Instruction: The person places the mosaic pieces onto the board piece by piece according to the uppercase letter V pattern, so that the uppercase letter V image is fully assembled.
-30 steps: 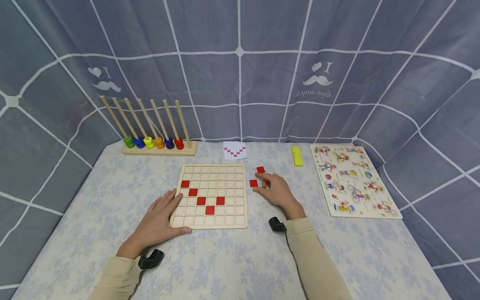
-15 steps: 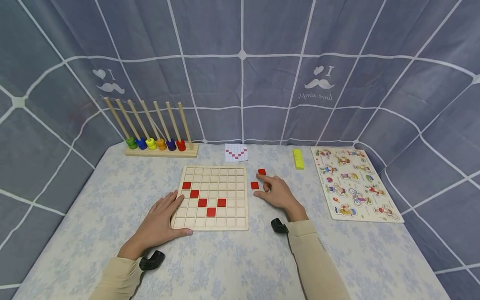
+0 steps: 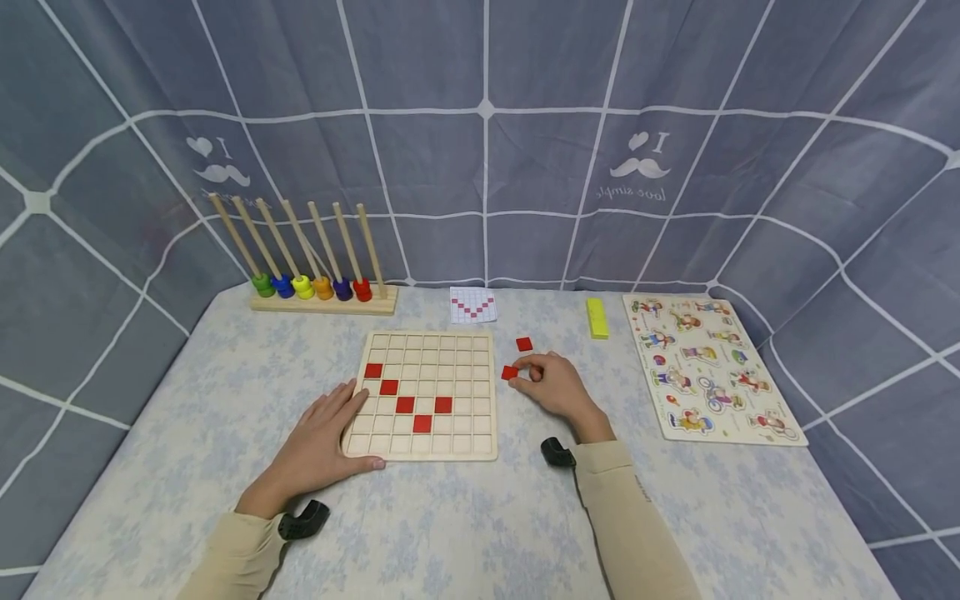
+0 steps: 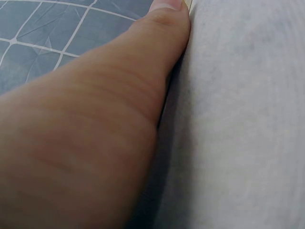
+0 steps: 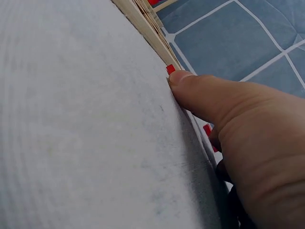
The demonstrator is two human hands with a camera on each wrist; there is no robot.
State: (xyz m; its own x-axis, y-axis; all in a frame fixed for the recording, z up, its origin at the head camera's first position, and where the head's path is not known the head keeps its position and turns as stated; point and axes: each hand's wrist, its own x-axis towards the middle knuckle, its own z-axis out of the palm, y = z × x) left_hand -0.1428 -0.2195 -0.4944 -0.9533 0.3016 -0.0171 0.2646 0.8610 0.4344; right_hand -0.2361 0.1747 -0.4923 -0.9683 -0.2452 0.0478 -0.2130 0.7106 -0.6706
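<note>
In the head view a square wooden grid board (image 3: 456,447) lies on the table, with several red tiles in its cells, arranged in two slanting lines that meet low down. My left hand (image 3: 318,442) rests with extended fingers along the board's left edge, its thumb by the front edge. To the right of the board, my right hand (image 3: 557,385) pinches a red square tile (image 3: 508,372) between thumb and index finger, close to the tabletop. The right wrist view shows the tile's red edge (image 5: 170,69) at the thumb tip. Another loose red tile (image 3: 524,343) lies just behind it.
Behind the board lies a paper card (image 3: 473,306) printed with a V of red squares. A peg rack (image 3: 322,305) with coloured beads stands back left. A yellow block (image 3: 597,318) and a picture puzzle board (image 3: 716,371) lie on the right. A curtain hangs behind.
My right index finger has come down from beside the farther loose tile to the nearer one, closing with the thumb on it. My left hand has stayed on the board.
</note>
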